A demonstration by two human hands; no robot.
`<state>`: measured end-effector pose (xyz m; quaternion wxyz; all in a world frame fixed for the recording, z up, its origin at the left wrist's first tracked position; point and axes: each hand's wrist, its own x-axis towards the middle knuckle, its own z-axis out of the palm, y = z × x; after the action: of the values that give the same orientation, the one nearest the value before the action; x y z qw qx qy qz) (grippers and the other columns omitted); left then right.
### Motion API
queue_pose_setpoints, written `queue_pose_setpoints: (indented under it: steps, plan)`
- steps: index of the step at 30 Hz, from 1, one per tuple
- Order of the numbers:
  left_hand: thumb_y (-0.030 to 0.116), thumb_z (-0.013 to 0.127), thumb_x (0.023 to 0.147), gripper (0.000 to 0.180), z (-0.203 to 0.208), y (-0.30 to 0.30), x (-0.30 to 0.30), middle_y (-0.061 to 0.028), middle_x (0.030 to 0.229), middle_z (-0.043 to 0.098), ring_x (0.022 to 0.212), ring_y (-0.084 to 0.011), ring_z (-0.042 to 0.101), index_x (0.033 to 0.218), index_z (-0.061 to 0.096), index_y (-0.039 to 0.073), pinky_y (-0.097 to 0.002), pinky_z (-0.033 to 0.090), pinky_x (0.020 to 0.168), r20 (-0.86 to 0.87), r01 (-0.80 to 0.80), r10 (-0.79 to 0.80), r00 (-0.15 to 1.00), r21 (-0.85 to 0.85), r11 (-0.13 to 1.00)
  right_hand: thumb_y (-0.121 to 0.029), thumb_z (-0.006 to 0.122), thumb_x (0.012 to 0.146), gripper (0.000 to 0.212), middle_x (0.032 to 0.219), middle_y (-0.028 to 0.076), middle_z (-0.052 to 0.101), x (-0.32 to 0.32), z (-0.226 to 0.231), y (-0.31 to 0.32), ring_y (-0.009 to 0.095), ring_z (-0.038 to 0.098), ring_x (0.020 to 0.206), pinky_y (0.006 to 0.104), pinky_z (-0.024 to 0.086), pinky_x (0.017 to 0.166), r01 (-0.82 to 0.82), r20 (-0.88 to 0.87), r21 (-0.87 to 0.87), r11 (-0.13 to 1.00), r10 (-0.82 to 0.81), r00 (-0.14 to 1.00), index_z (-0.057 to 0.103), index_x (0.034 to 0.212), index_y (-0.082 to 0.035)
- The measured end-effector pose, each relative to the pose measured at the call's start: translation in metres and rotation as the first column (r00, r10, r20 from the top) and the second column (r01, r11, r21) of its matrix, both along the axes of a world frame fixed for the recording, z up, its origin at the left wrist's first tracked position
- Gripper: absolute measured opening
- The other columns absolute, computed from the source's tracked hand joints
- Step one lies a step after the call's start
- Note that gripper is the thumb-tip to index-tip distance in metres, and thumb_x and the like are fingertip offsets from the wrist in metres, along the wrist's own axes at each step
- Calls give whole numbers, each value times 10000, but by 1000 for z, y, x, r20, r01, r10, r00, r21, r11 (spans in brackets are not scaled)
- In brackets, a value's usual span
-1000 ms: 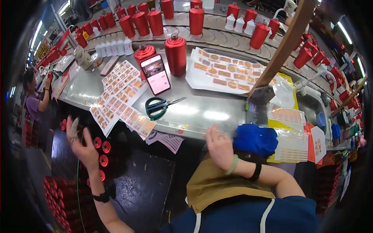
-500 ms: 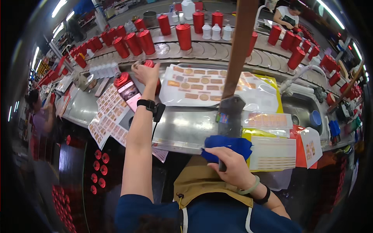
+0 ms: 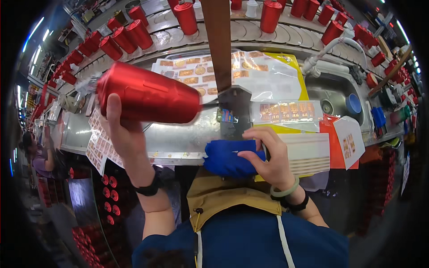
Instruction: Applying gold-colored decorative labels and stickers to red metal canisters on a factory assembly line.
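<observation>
Raised over the left side of the bench, a shiny red metallic canister (image 3: 149,94) lies tilted on its side in my left hand (image 3: 120,134). My thumb shows against its near side; the other fingers are mostly hidden behind it. My right hand (image 3: 272,156) is beside a bundled blue cloth (image 3: 232,158) at the bench's front edge. Its thumb and fingers are curved and apart, with blue cloth showing in the gap. A dark metal plate (image 3: 234,107) at the foot of a brown post (image 3: 216,44) stands just beyond the cloth. Sheets of gold-coloured stickers (image 3: 192,71) lie behind it.
The post rises between my hands. A sink (image 3: 328,96) holding a blue bowl (image 3: 353,103) is at the right, with a curved white faucet (image 3: 330,47). A conveyor (image 3: 243,38) carrying red canisters crosses the far side. Another person (image 3: 38,152) is at the far left.
My left hand has lifted the red canister off the bench and brought it nearer, tipped sideways. My right hand has loosened from the dark edge by the cloth. The view has shifted.
</observation>
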<state>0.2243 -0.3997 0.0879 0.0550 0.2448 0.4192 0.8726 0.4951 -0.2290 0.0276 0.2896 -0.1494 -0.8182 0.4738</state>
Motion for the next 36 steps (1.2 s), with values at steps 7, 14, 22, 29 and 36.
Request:
queue_pose_setpoints:
  steps: [7, 14, 22, 29, 36]
  plan:
    - [619, 478, 1037, 679, -65, 78, 105, -141, 1197, 687, 1047, -245, 703, 1354, 559, 24, -392, 597, 904, 586, 609, -507, 632, 30, 793, -86, 895, 743, 1024, 1473, 263, 547, 10, -2, -8, 355, 613, 1273, 373, 484, 1054, -190, -53, -61, 980, 187, 981, 326, 1587, 28]
    - [372, 667, 1016, 527, -85, 86, 132, -121, 1166, 641, 982, -174, 693, 1351, 459, 22, -329, 609, 809, 617, 623, -382, 688, -233, 747, -127, 923, 730, 1083, 1429, 279, 581, 34, -28, -20, 330, 634, 1273, 366, 494, 1050, -32, 64, -150, 988, 42, 997, 294, 1595, 43]
    - [420, 630, 1032, 656, -115, 101, 106, -189, 1366, 567, 1211, -242, 579, 1450, 421, -41, -367, 450, 1067, 408, 508, -335, 849, -460, 728, -175, 926, 725, 1040, 1377, 251, 623, 8, -43, -7, 351, 670, 1197, 388, 540, 982, 1, 120, -52, 999, 5, 993, 356, 1571, 25]
    - [205, 792, 894, 620, -127, 81, -57, -276, 1206, 656, 1126, -360, 660, 1353, 511, -104, -419, 501, 983, -510, -430, 9, 860, -715, 551, -184, 896, 739, 1000, 1438, 270, 561, 8, -57, -12, 424, 609, 1250, 449, 551, 977, 45, 207, 125, 991, -70, 976, 362, 1561, 12]
    - [532, 886, 685, 938, -144, 100, -189, -278, 1316, 606, 1335, -412, 500, 1342, 568, -58, -479, 430, 1080, -587, -585, 32, 809, -808, -66, -165, 881, 753, 973, 1427, 285, 562, 7, -56, -11, 444, 607, 1246, 453, 552, 978, 53, 181, 186, 981, -88, 980, 366, 1558, 19]
